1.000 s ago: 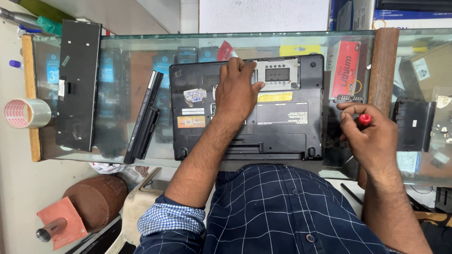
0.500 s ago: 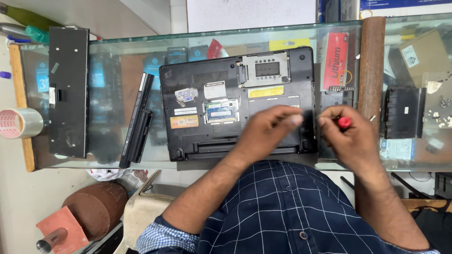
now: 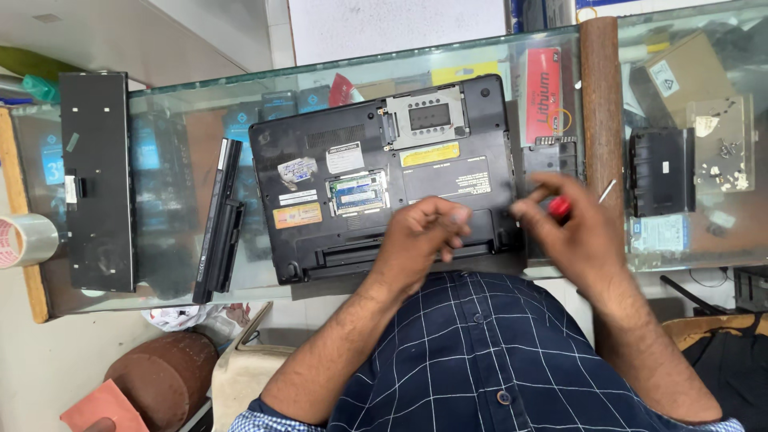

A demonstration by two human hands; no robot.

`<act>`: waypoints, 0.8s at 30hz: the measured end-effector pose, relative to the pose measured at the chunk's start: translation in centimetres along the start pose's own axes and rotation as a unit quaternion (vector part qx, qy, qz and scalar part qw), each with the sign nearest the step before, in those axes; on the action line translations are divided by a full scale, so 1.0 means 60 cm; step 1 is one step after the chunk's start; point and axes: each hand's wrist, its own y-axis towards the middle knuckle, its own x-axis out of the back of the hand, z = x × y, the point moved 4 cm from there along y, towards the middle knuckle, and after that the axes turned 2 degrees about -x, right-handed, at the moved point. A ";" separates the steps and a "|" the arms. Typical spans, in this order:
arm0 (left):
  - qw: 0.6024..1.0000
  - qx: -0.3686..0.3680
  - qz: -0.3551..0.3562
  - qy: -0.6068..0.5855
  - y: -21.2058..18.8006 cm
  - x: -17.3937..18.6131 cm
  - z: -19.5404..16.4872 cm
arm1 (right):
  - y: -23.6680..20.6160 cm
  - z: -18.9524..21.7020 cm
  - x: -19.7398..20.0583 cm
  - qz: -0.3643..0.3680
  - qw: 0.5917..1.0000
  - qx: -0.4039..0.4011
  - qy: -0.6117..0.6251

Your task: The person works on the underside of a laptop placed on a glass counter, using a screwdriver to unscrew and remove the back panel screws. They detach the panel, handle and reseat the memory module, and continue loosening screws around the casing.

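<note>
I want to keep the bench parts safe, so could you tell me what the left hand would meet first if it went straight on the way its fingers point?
The left hand points right, toward the right hand and its red-handled screwdriver. It would probably meet those fingers first, just above the upturned laptop; depth is unclear.

black laptop (image 3: 384, 176) upturned (covers off) on glass counter (image 3: 176, 112)

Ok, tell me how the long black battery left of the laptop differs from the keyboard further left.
The battery is a narrow bar, tilted slightly; the keyboard is a much wider slab, lying straight. The battery lies close beside the laptop; the keyboard sits near the glass counter end. Both are black, lying lengthwise on the glass.
</note>
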 end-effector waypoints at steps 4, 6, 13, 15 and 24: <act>0.995 -0.034 -0.074 0.059 -0.008 0.043 -0.034 | 0.032 -0.057 0.021 -0.094 0.985 0.003 -0.145; 0.990 -0.056 -0.102 0.078 -0.009 0.062 -0.053 | 0.043 -0.087 0.011 -0.083 0.981 -0.044 -0.171; 0.982 -0.087 -0.141 0.088 -0.029 0.091 -0.080 | 0.048 -0.141 -0.005 -0.113 0.985 -0.020 -0.132; 0.982 -0.087 -0.144 0.090 -0.031 0.092 -0.082 | 0.053 -0.149 0.003 -0.128 0.986 0.013 -0.101; 0.978 -0.098 -0.164 0.088 -0.038 0.114 -0.103 | 0.035 -0.085 0.062 -0.079 0.989 -0.077 0.096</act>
